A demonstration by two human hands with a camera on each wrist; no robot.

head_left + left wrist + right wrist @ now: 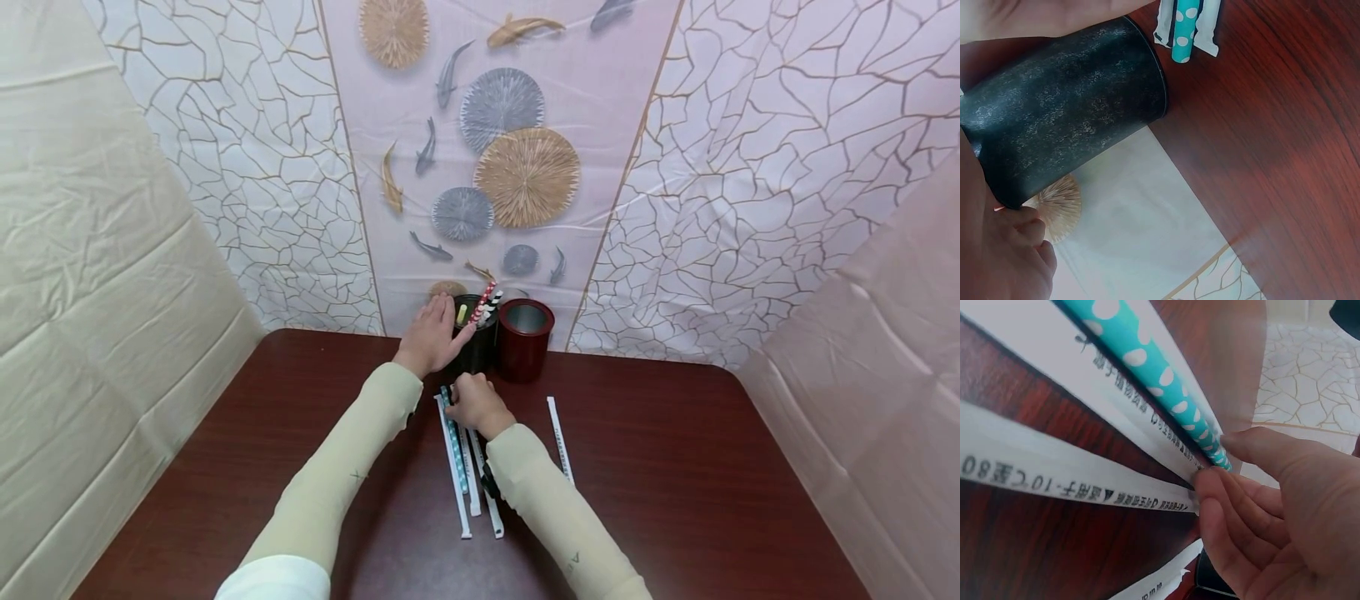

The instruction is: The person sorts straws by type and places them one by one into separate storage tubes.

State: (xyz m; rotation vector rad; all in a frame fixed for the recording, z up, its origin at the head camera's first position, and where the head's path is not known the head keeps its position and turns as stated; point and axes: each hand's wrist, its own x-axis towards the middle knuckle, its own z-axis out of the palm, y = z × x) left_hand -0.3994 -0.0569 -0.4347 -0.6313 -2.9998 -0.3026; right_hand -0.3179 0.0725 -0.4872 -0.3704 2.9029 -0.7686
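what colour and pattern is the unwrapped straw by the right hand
The unwrapped straw is teal with white dots, clearest in the right wrist view.

The tabletop shows wood grain under a low gloss. At twelve o'clock the black cup looks mottled, faintly shiny; at its three o'clock, the dark red cup gleams smooth. Towards six, the white wrappers look like matt paper, the teal straw smooth. Creased cloth drapes hang at nine and three.
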